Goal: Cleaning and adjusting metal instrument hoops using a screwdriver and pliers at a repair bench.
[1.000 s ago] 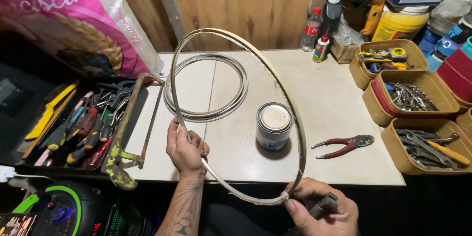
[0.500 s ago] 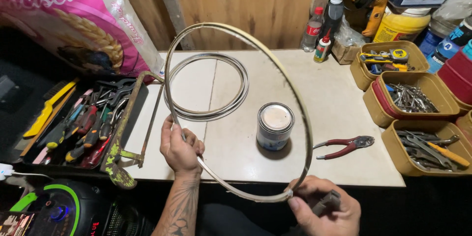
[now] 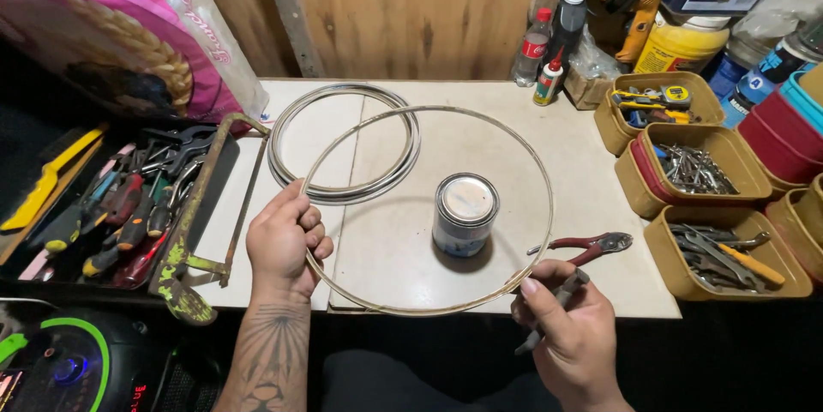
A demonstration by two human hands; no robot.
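Both hands gripped a big metal hoop (image 3: 540,174) over the desk (image 3: 480,129), left hand (image 3: 285,243) on its rim, right hand (image 3: 573,339) also clutching a small tool (image 3: 555,302), tin can (image 3: 465,213) underneath.

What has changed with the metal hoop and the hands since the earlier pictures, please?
The metal hoop, earlier tilted up on edge, has been laid down nearly flat over the table, ringing the small tin. The left hand still grips its left side; the right hand still holds a small tool at its lower right. The coiled rings and red pliers stayed put.
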